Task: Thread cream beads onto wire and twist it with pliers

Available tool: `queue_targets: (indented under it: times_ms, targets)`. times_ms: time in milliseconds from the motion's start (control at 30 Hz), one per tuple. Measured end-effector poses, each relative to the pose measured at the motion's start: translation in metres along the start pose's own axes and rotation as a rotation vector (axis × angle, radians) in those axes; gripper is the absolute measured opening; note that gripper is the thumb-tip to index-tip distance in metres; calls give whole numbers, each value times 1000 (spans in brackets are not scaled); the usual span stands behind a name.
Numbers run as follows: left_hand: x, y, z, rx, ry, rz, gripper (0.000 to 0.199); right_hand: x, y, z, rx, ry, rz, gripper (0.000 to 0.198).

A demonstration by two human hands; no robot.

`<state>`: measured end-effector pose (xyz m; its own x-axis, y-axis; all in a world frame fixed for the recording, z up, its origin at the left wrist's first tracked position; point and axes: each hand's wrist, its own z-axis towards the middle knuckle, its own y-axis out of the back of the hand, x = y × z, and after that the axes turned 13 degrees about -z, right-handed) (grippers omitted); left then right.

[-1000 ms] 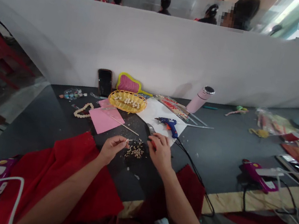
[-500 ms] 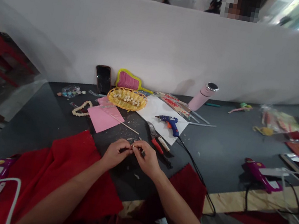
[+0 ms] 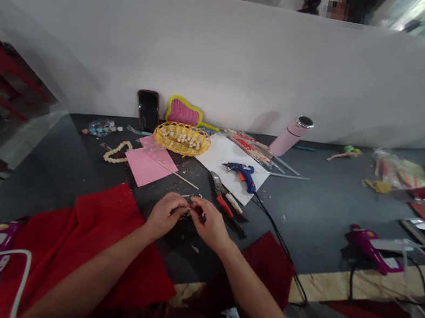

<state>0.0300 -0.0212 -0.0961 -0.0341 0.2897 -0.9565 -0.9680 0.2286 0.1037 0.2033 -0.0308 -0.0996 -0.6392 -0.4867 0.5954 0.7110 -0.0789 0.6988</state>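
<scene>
My left hand (image 3: 164,214) and my right hand (image 3: 212,224) meet fingertip to fingertip low over the dark table (image 3: 309,214). Both pinch a small light piece between them; it is too tiny to make out. The hands cover most of a pile of small beige pieces (image 3: 194,197), of which only a few show at the far edge. Red-handled cutters (image 3: 225,203) lie just right of my right hand. A thin wooden skewer (image 3: 180,176) lies beyond my fingers, across a pink paper (image 3: 148,165).
A yellow basket (image 3: 182,139) of beige pieces, a phone (image 3: 148,109), a bead heart (image 3: 116,153), a blue glue gun (image 3: 245,174) on white paper and a pink flask (image 3: 292,136) stand before a white partition. Red cloth (image 3: 90,247) lies near me. A purple glue gun (image 3: 369,247) is at right.
My right hand let go of the cutters and came left to meet my left hand over the pile. The two hands now pinch together.
</scene>
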Motion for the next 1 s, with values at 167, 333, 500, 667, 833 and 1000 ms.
queue_targets:
  times_ms: [167,333,500,667,833,1000]
  targets:
    - [-4,1,0,-13,-3,-16,8,0,4,1,51,22,-42,16]
    - [-5,3,1,29,-12,-37,14,0,6,0,77,87,-98,16]
    - [0,5,1,41,-20,-26,18,0,7,0,71,71,-120,15]
    - [4,5,1,-3,16,-81,17,0,7,0,49,74,-142,14]
    - [2,2,0,-19,14,-73,11,3,3,-1,14,42,-78,13]
    - [-4,0,-2,5,-39,-33,11,0,-2,-4,57,59,-105,12]
